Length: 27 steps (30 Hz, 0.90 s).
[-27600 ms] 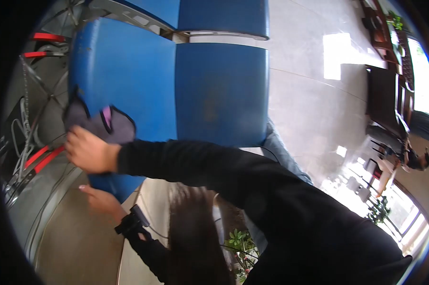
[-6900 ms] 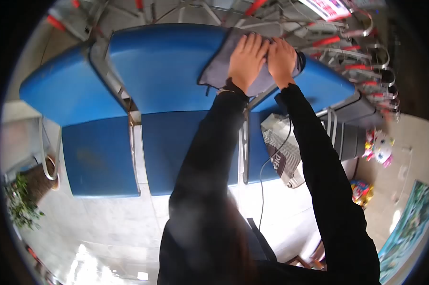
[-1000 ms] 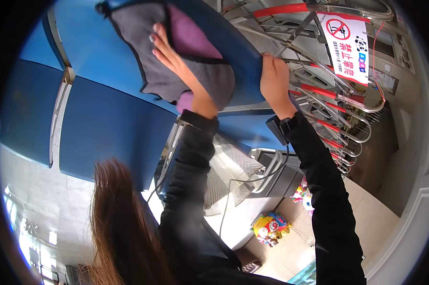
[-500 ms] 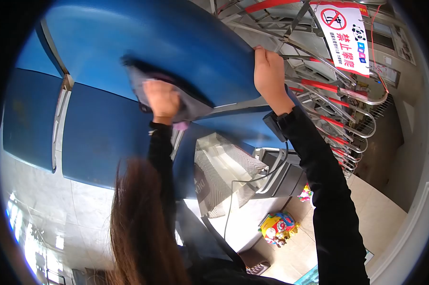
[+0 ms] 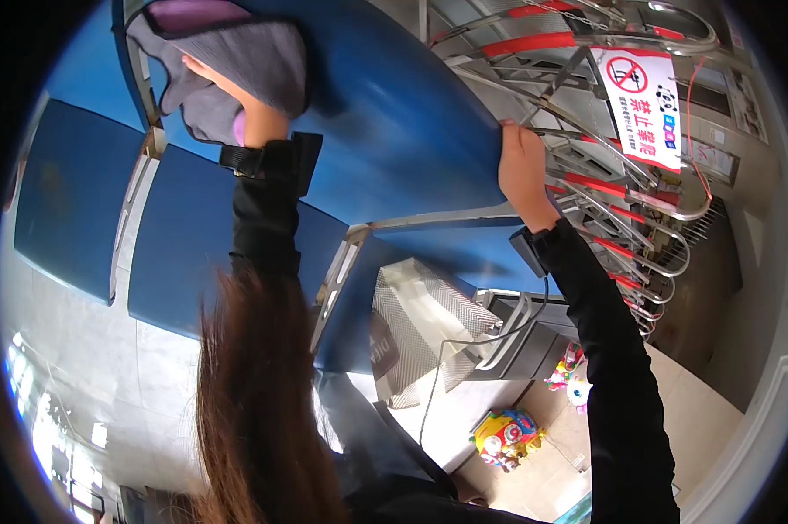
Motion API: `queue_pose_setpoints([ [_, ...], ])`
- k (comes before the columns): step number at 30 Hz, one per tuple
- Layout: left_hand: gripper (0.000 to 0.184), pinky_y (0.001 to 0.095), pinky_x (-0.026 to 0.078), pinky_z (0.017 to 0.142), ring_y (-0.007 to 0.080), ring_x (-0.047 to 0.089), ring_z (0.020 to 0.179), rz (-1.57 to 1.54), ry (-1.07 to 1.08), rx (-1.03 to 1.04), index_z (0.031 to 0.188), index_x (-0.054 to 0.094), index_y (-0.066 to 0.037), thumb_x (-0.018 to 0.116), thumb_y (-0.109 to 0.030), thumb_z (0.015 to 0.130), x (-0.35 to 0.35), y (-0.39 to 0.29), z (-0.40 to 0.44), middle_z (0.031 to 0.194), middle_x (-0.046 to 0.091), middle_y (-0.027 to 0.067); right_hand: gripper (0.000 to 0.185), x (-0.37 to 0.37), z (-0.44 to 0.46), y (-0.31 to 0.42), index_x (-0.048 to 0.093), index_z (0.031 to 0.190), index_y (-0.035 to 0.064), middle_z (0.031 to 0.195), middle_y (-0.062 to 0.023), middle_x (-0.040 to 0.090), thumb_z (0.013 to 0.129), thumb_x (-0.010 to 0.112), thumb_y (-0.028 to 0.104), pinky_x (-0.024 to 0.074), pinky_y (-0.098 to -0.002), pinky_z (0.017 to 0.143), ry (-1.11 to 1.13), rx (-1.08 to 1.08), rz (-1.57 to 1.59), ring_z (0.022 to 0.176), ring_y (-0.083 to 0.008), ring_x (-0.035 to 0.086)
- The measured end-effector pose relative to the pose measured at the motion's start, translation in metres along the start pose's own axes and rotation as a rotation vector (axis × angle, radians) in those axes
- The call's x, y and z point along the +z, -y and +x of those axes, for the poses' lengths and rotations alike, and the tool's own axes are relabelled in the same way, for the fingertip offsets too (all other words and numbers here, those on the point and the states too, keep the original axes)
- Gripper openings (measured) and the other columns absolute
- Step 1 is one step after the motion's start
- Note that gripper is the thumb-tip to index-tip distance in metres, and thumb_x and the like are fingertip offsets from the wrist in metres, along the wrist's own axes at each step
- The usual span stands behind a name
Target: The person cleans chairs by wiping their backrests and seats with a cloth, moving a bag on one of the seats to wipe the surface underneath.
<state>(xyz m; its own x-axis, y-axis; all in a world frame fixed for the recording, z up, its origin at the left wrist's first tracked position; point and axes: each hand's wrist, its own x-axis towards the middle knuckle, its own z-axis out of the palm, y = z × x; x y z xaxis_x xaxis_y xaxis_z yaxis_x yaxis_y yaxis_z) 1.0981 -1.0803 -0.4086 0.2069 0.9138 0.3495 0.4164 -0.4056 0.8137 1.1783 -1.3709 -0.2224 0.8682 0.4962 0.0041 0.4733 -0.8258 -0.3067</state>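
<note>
My left hand (image 5: 252,103) is at the upper left with a grey cloth (image 5: 237,54) that has a purple-pink side. The cloth drapes over the hand and hides most of its fingers. Beneath it is the blue padded back (image 5: 394,113) of a waiting-room chair. My right hand (image 5: 525,170) is closed on the right edge of this chair back, its far fingers out of sight. Both wrists carry dark straps with small black boxes.
Blue seats (image 5: 193,244) adjoin below left. A patterned paper bag (image 5: 429,327) stands on a seat, a cable hanging before it. Metal racks with red bands (image 5: 621,192) and a hanging sign (image 5: 643,109) are at right. Colourful toy rides (image 5: 507,437) stand on the floor.
My left hand has moved up and left across the chair back with the cloth, which now folds over it. My right hand keeps its hold on the edge.
</note>
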Motion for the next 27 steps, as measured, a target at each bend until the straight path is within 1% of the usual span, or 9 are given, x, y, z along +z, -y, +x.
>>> queue_pose_setpoints([
  [1,0.060,0.0542,0.019,0.113,0.0389,0.030,0.136,-0.001,0.003,-0.022,0.143,0.037,-0.004,0.048,-0.027,0.089,-0.007,0.009,-0.010,0.149,0.033,0.0180,0.041,0.000,0.000,-0.003,0.058,0.077,-0.0048,0.072,-0.0251,0.059,0.098,0.037,0.024,0.0410,-0.0518,0.066,-0.002,-0.103,-0.047,0.073,-0.0461,0.056],
  [6,0.059,0.0525,0.018,0.114,0.0385,0.028,0.138,-0.026,-0.005,-0.199,0.144,0.034,-0.004,0.046,-0.027,0.091,-0.032,0.055,-0.070,0.150,0.030,0.0188,0.039,0.003,0.000,-0.008,0.060,0.076,-0.0034,0.071,-0.0252,0.059,0.098,0.037,0.019,0.0399,-0.0513,0.065,-0.027,-0.163,-0.046,0.070,-0.0449,0.055],
  [9,0.059,0.0515,0.017,0.115,0.0383,0.026,0.139,-0.028,0.011,-0.287,0.145,0.033,-0.003,0.045,-0.027,0.092,-0.038,0.035,-0.117,0.151,0.029,0.0192,0.040,0.006,0.002,-0.007,0.058,0.074,-0.0052,0.070,-0.0270,0.057,0.098,0.037,0.019,0.0363,-0.0527,0.061,-0.061,-0.164,0.022,0.069,-0.0461,0.054],
  [13,0.059,0.0501,0.016,0.115,0.0380,0.024,0.140,-0.082,0.050,-0.261,0.145,0.031,-0.002,0.044,-0.027,0.093,-0.044,-0.033,-0.152,0.152,0.027,0.0198,0.041,0.001,0.002,-0.007,0.059,0.089,-0.0087,0.071,-0.0258,0.057,0.100,0.035,0.023,0.0360,-0.0452,0.061,0.050,-0.102,-0.035,0.069,-0.0404,0.056],
  [16,0.059,0.0491,0.015,0.116,0.0378,0.023,0.141,-0.132,0.001,-0.179,0.146,0.029,-0.002,0.043,-0.027,0.094,-0.048,-0.075,-0.125,0.152,0.026,0.0203,0.037,0.001,0.002,-0.004,0.059,0.083,-0.0067,0.070,-0.0277,0.056,0.099,0.036,0.018,0.0357,-0.0504,0.057,0.048,-0.105,0.023,0.068,-0.0468,0.053],
  [20,0.059,0.0478,0.015,0.117,0.0375,0.021,0.142,-0.126,-0.192,-0.009,0.147,0.027,-0.001,0.041,-0.027,0.096,-0.054,-0.094,-0.016,0.153,0.024,0.0209,0.037,0.003,0.000,-0.015,0.061,0.090,-0.0067,0.073,-0.0264,0.059,0.099,0.034,0.016,0.0402,-0.0469,0.061,-0.066,-0.408,-0.188,0.072,-0.0448,0.057],
  [23,0.059,0.0455,0.014,0.117,0.0363,0.020,0.143,-0.120,-0.233,0.120,0.148,0.025,-0.001,0.038,-0.028,0.098,-0.059,-0.047,0.035,0.154,0.023,0.0200,0.038,0.001,0.000,-0.002,0.062,0.091,-0.0065,0.076,-0.0262,0.061,0.099,0.033,0.016,0.0403,-0.0465,0.064,0.018,-0.093,0.012,0.072,-0.0443,0.057],
  [25,0.058,0.0423,0.014,0.117,0.0341,0.020,0.143,-0.176,-0.186,0.199,0.149,0.022,-0.001,0.034,-0.030,0.100,-0.061,0.005,0.046,0.156,0.021,0.0177,0.038,-0.002,0.001,0.002,0.062,0.091,-0.0071,0.077,-0.0265,0.061,0.100,0.034,0.017,0.0404,-0.0454,0.064,0.059,-0.082,0.031,0.072,-0.0437,0.057],
  [27,0.049,0.0376,0.026,0.113,0.0279,0.034,0.138,-0.327,-0.312,-0.109,0.141,0.039,0.000,0.038,-0.025,0.100,-0.027,0.088,0.019,0.148,0.038,0.0188,0.040,0.000,0.000,-0.004,0.062,0.091,-0.0077,0.077,-0.0267,0.061,0.100,0.034,0.018,0.0406,-0.0441,0.064,0.044,-0.163,-0.045,0.072,-0.0434,0.057],
])
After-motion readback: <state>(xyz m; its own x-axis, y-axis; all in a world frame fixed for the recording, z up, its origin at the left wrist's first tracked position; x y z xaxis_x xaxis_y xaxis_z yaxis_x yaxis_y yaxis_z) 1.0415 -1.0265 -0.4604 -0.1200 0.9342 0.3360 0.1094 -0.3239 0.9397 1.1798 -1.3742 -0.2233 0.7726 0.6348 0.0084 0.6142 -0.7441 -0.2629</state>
